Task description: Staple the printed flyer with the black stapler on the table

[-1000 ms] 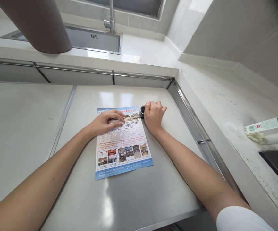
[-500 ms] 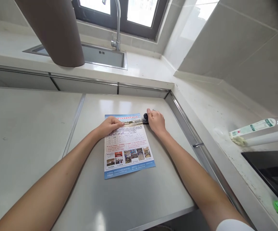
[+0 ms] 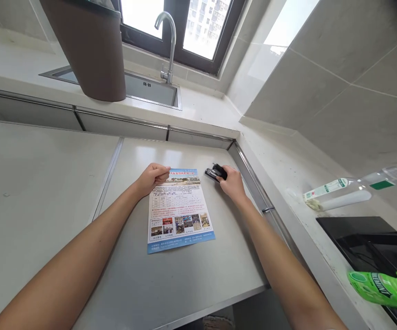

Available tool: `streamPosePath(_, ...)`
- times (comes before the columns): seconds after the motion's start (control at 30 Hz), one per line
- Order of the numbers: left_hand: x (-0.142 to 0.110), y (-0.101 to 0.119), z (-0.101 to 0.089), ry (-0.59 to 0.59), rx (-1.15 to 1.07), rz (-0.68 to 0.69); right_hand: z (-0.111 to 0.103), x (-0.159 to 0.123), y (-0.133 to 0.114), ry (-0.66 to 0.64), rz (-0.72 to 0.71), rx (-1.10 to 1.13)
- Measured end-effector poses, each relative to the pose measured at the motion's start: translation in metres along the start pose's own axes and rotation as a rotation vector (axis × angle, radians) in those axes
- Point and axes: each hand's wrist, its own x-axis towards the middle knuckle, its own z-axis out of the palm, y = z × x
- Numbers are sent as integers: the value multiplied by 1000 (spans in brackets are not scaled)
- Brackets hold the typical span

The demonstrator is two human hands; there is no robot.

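A printed flyer (image 3: 177,206) with blue borders, red and black text and a row of small photos lies on the pale cabinet door surface. My left hand (image 3: 153,178) is closed on its upper left edge, thumb on top and fingers curled. Off the flyer's upper right side, my right hand (image 3: 231,182) grips a small black stapler (image 3: 216,171) whose front end points left. A gap separates the stapler from the paper. The palm hides the stapler's rear part.
A brown bin (image 3: 95,55) stands by the sink (image 3: 153,91) and faucet (image 3: 171,46) at the back. On the right counter are a clear bottle (image 3: 339,192), a black cooktop (image 3: 352,233) and a green bottle (image 3: 380,288). A raised ledge runs along the right.
My right hand has drawn the stapler away from the flyer's upper right edge, to the right. My left hand has shifted slightly left toward the corner. The camera view has tilted a little.
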Motion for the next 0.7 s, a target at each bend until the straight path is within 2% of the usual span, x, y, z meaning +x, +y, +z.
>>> streamPosePath(0.07,-1,3,-1,50,-98,31,0,-10,-18,143,41,-1)
streamPosePath(0.13,-2,6,-3,110,-208,61,4,-21,-44,179,48,60)
streamPosePath(0.27,-7,12,-9,285,-474,135,28,-39,-101,9,-9,250)
streamPosePath(0.37,-10,17,-13,421,-640,183,50,-46,-130,-49,-54,267)
streamPosePath(0.5,-10,18,-14,468,-689,154,68,-47,-139,-115,-54,239)
streamPosePath(0.7,-8,15,-15,478,-697,94,75,-50,-127,-154,-91,213)
